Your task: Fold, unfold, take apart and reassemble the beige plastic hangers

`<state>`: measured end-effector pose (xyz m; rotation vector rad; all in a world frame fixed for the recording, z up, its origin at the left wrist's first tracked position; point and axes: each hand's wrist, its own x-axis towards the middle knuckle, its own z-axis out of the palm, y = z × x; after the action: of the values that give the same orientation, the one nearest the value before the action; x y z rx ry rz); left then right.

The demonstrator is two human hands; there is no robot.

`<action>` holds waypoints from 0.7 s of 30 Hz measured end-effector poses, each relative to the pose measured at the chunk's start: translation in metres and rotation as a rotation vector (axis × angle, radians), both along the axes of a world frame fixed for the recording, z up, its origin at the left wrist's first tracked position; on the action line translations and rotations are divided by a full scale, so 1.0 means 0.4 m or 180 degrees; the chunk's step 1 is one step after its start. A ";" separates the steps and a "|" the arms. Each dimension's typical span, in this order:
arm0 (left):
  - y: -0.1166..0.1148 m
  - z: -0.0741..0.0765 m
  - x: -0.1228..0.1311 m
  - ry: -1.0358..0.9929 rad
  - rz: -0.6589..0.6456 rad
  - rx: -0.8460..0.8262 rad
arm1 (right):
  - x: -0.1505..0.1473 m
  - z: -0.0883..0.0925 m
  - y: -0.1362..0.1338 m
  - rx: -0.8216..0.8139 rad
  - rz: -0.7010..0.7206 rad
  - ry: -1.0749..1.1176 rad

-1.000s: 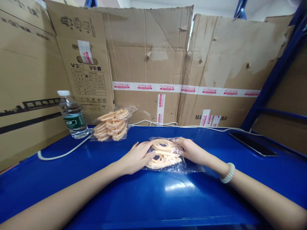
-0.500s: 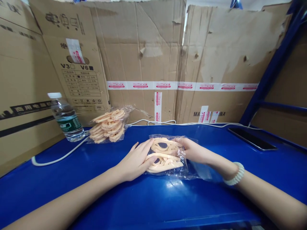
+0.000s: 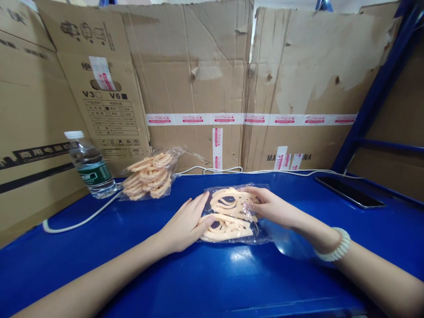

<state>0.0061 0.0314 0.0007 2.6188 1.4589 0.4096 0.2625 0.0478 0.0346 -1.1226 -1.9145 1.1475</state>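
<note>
A clear plastic bag (image 3: 261, 236) lies flat on the blue tabletop, with peach-coloured flat looped pieces inside. The upper looped piece (image 3: 220, 205) is above a lower looped piece (image 3: 228, 234). My left hand (image 3: 185, 225) rests along the bag's left edge, fingers stretched out and thumb over the lower piece. At the bag's upper right, my right hand (image 3: 268, 205) has its fingers curled around the end of the upper piece, through or inside the film; I cannot tell which. A pale beaded bracelet (image 3: 336, 247) circles my right wrist.
Another clear bag of stacked peach-coloured looped pieces (image 3: 149, 176) lies back left, beside a water bottle (image 3: 91, 165). A white cable (image 3: 82, 225) runs along the back. A dark phone (image 3: 349, 192) lies at the right. Cardboard sheets (image 3: 195, 88) wall the back; a blue post (image 3: 367, 106) stands right.
My right hand has shifted slightly right, uncovering more of the upper looped piece. The film at the bag's right end has moved. My left hand stays on the bag's left edge.
</note>
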 end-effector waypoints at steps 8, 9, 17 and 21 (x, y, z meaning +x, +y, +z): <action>0.004 0.001 -0.004 -0.0207 0.0245 0.0116 | 0.047 0.051 -0.002 -0.0186 -0.0152 0.0326; 0.005 0.000 -0.006 -0.0228 0.0256 0.0128 | 0.056 0.059 0.000 -0.0084 -0.0149 0.0305; 0.013 -0.009 -0.011 -0.0383 0.0352 0.0129 | 0.127 0.128 0.013 0.0252 -0.0055 0.0585; 0.019 -0.013 -0.017 -0.0462 0.0433 0.0029 | 0.189 0.146 0.055 0.0101 -0.0246 0.1312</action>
<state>-0.0007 0.0392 -0.0047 2.4461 1.5943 0.6079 0.3381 0.0697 0.0931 -0.8549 -1.5527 1.1941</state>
